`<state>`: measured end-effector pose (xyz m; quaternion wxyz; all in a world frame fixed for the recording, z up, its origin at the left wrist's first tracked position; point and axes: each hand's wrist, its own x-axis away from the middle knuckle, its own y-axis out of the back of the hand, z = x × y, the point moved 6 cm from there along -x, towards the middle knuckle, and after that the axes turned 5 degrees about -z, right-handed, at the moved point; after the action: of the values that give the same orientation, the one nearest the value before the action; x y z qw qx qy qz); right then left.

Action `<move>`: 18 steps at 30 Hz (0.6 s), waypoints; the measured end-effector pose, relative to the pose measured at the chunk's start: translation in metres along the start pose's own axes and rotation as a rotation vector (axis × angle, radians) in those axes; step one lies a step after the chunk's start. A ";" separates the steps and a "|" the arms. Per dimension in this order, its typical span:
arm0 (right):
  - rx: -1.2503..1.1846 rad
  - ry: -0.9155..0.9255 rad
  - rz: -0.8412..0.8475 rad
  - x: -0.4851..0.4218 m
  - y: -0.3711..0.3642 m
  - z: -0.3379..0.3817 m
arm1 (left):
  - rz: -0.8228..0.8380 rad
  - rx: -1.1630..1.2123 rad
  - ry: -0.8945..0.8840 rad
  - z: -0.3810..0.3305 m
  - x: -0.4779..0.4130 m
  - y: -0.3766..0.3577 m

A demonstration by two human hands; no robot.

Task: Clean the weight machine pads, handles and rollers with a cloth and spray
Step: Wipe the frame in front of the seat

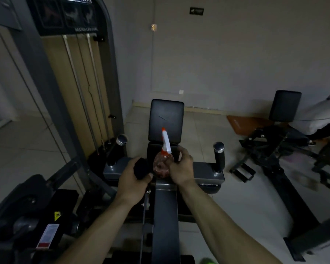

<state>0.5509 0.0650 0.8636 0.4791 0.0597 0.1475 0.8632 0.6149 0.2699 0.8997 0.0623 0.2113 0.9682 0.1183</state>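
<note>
- The left hand gripped a dark cloth, fingers curled round it.
- The right hand held the spray bottle between both hands, touching the cloth.
- The back pad stood just beyond the hands.
- A handle rose right of the right hand.

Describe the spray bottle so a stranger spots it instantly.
Find the grey weight-stack frame on the left, then the black upright back pad. In front of that pad, between two chrome-capped black handles, the right hand holds a clear round spray bottle of reddish liquid. Its white trigger head and orange nozzle stand out from the dark gear around it.
</note>
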 end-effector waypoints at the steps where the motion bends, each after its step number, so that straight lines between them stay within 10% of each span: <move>1: 0.030 0.037 0.014 -0.008 -0.009 -0.002 | -0.001 0.029 0.032 0.002 -0.001 -0.002; 18: -0.161 0.271 -0.165 0.210 0.113 0.081 | 0.100 0.240 0.061 -0.039 0.127 0.010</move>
<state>0.3670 0.2026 0.9675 0.5271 -0.1079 0.1455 0.8303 0.4973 0.3249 0.9312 0.0010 0.2616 0.9651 0.0110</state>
